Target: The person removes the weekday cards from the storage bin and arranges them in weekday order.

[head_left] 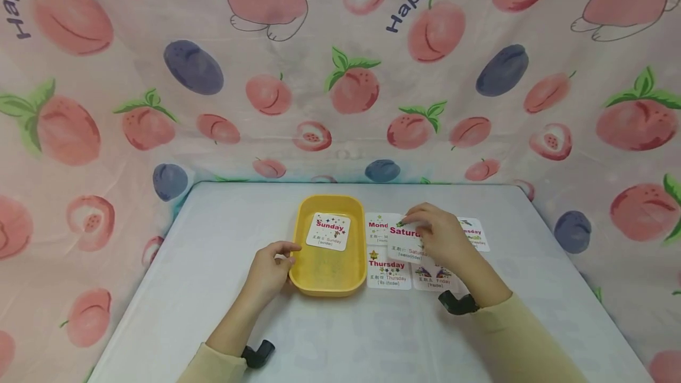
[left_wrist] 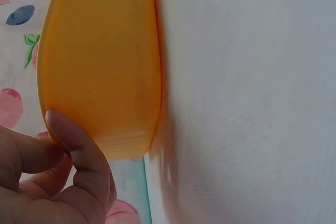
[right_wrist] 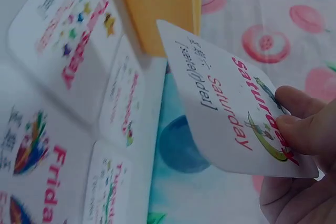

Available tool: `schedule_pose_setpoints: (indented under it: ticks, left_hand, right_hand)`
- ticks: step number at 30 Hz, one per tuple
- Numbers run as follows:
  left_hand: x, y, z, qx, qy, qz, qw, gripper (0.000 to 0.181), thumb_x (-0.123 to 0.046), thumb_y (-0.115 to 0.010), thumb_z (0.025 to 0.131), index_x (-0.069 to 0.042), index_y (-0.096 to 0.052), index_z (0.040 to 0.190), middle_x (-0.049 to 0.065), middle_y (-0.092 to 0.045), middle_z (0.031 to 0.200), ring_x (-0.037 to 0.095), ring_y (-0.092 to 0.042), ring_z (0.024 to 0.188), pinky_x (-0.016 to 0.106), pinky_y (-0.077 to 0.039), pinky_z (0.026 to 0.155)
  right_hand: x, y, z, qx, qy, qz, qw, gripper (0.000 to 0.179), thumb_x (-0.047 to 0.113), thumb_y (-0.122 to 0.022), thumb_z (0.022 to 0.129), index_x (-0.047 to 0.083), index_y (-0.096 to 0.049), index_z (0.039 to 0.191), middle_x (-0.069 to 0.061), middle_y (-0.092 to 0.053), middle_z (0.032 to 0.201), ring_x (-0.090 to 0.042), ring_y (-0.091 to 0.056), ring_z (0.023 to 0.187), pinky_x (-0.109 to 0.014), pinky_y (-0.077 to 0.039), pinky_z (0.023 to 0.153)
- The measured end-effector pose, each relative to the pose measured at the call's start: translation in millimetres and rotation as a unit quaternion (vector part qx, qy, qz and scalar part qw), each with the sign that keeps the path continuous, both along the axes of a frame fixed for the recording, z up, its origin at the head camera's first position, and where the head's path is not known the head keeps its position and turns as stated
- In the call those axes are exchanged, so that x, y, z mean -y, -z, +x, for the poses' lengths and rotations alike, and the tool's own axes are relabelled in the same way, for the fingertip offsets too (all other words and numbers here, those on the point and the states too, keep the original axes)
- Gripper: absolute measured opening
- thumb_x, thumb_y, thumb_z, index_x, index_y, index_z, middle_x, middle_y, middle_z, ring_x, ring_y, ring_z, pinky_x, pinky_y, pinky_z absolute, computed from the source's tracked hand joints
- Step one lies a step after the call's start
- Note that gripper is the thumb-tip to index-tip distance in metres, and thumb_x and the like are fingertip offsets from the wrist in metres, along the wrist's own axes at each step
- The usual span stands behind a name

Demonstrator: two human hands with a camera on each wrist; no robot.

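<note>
At the yellow tray's (head_left: 327, 279) left side, my left hand (head_left: 270, 268) pinches the rim between thumb and fingers; the left wrist view shows the thumb against the tray's outer wall (left_wrist: 105, 66). Inside the tray lies a white Sunday card (head_left: 330, 232). My right hand (head_left: 444, 235) pinches a Saturday card (head_left: 401, 244) by one edge, raised over the cards right of the tray. The right wrist view has this card (right_wrist: 220, 108) tilted, with the thumb on its printed face. Below it lie the Monday card (head_left: 376, 226), Thursday card (head_left: 388, 273) and Friday card (head_left: 436, 281), partly covered in the head view.
A Tuesday card (right_wrist: 113, 187) shows in the right wrist view, and a partly hidden Wednesday card (head_left: 474, 234) lies at the right of the group. The white table (head_left: 330, 341) meets a fruit-printed cloth (head_left: 346, 135) behind. Black wrist mounts (head_left: 259, 354) sit near both sleeves.
</note>
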State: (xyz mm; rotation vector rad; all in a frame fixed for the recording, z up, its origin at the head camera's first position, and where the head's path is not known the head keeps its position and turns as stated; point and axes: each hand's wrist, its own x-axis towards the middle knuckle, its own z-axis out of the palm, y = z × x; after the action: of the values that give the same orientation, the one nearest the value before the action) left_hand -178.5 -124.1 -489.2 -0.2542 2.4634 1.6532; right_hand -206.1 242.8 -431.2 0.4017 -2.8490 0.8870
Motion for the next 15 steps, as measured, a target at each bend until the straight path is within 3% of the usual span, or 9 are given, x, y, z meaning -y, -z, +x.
schedule_pose_setpoints:
  ticks: [7,15]
  left_hand:
    - [0.1,1.3,-0.2,-0.007,0.002,0.004,1.0000,0.027,0.001,-0.061,0.103,-0.006,-0.074,0.126,0.012,-0.054,0.115,0.018,-0.058,0.066,0.030,-0.055,0.059]
    - [0.5,0.9,-1.0,-0.002,-0.001,0.006,1.0000,0.027,0.001,-0.061,0.104,-0.007,-0.074,0.126,0.012,-0.054,0.115,0.019,-0.058,0.066,0.030,-0.055,0.060]
  right_hand:
    - [-30.4,13.6,1.5,0.029,0.025,0.001,0.9993,0.034,-0.009,-0.063,0.097,0.011,-0.081,0.117,-0.006,-0.071,0.134,-0.037,-0.065,0.131,-0.057,-0.057,0.105]
    - [-60.6,22.9,3.7,0.065,0.038,0.006,0.9972,0.034,-0.008,-0.062,0.097,0.012,-0.080,0.118,-0.010,-0.071,0.136,-0.042,-0.062,0.135,-0.063,-0.053,0.109]
